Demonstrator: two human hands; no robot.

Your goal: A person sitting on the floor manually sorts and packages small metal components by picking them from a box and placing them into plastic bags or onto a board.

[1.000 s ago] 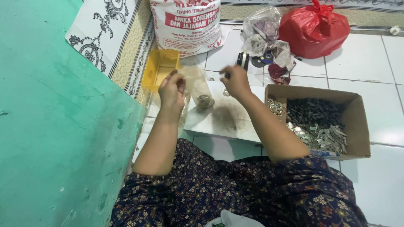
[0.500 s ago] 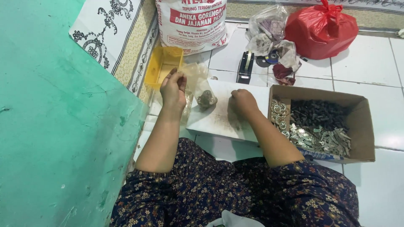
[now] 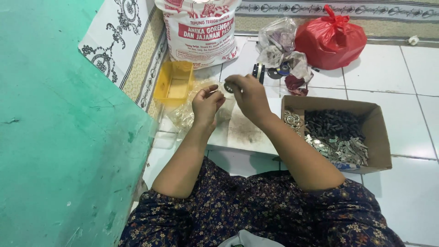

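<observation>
Small metal part (image 3: 228, 88) pinched in right hand (image 3: 249, 97)
Looked light, stiff, easily dropped, best held by its rim; left hand (image 3: 206, 104) curled, grasp hard to tell

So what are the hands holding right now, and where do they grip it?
The right hand pinches a small dark round part by its edge at the fingertips. The left hand is beside it; its hold cannot be told.
</observation>
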